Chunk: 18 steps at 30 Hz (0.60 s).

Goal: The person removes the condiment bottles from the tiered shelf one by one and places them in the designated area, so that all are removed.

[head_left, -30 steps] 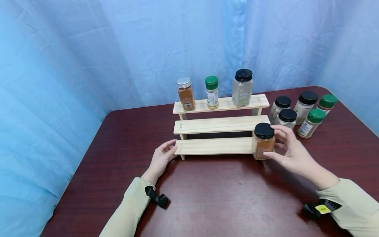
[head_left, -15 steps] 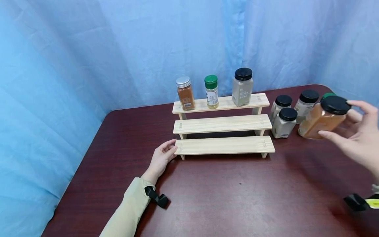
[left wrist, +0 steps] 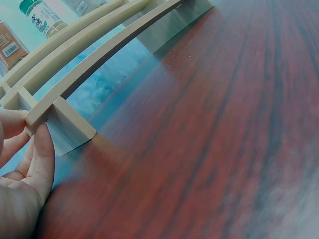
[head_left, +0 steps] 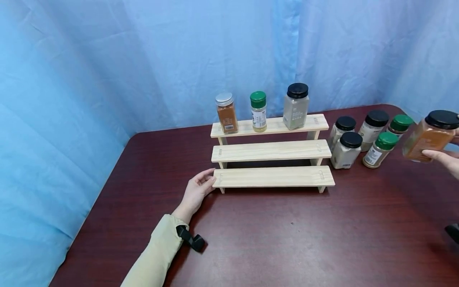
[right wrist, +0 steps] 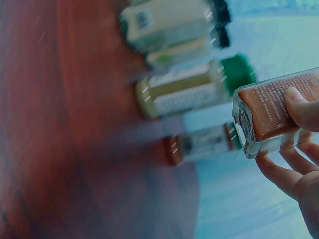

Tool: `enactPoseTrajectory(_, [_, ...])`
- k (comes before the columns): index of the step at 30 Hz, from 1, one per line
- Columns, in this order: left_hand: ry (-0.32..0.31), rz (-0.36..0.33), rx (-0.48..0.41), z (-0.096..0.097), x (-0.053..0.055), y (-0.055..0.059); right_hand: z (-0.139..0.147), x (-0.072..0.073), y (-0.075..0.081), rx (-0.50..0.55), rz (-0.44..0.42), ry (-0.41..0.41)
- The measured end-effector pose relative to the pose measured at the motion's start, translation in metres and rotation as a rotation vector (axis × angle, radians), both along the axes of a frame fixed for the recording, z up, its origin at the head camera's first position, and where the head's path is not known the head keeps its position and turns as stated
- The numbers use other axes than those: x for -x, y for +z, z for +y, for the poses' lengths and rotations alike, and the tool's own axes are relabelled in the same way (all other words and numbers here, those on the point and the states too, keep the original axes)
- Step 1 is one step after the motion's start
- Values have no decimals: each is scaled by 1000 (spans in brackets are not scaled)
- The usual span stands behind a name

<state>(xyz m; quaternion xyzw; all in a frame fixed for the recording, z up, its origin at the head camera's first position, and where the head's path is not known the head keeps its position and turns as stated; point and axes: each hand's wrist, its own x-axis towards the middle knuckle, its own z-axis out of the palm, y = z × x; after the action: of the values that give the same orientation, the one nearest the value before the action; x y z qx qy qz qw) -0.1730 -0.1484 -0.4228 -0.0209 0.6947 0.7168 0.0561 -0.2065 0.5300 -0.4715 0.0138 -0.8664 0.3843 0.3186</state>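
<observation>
My right hand point(right wrist: 299, 164) grips a square spice jar point(head_left: 428, 139) of orange-brown powder with a black lid, tilted and raised at the right edge of the head view. Most of that hand lies outside the head view; in the right wrist view, thumb and fingers wrap the jar from either side. My left hand point(head_left: 195, 193) pinches the left end of the lowest tier of a three-step wooden rack point(head_left: 272, 177). On the rack's top tier stand a silver-lidded jar point(head_left: 227, 117), a green-capped bottle point(head_left: 259, 115) and a black-lidded grey jar point(head_left: 296, 109).
Right of the rack, several jars stand close together on the dark red table point(head_left: 287, 239): black-lidded ones such as a pale jar point(head_left: 346, 155), and green-capped ones such as a small bottle point(head_left: 376, 153). A blue curtain point(head_left: 179, 59) hangs behind and at the sides.
My right hand has carried the orange-brown jar from the right end of the lowest tier, rightward past the grouped jars to the view's edge. The left hand has stayed at the rack.
</observation>
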Motion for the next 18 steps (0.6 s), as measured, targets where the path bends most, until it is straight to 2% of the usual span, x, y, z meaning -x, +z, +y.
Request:
enactPoseTrajectory(2, [4, 5, 4, 0, 1, 1, 2, 4, -4, -8, 4, -5])
enactPoseTrajectory(4, [7, 3, 2, 0, 1, 2, -7, 1, 0, -29, 15, 0])
enactPoseTrajectory(8, [4, -2, 6, 0, 0, 1, -35, -16, 13, -52, -48, -12])
enactPoseTrajectory(10, [-1, -4, 4, -1, -1, -1, -41, -20, 13, -68, -83, -8])
enactPoseTrajectory(14, [-1, 2, 3, -1, -2, -2, -45, -20, 12, -85, -125, 2])
enactPoseTrajectory(18, [3, 14, 10, 0, -1, -1, -52, -19, 17, -93, -123, 27])
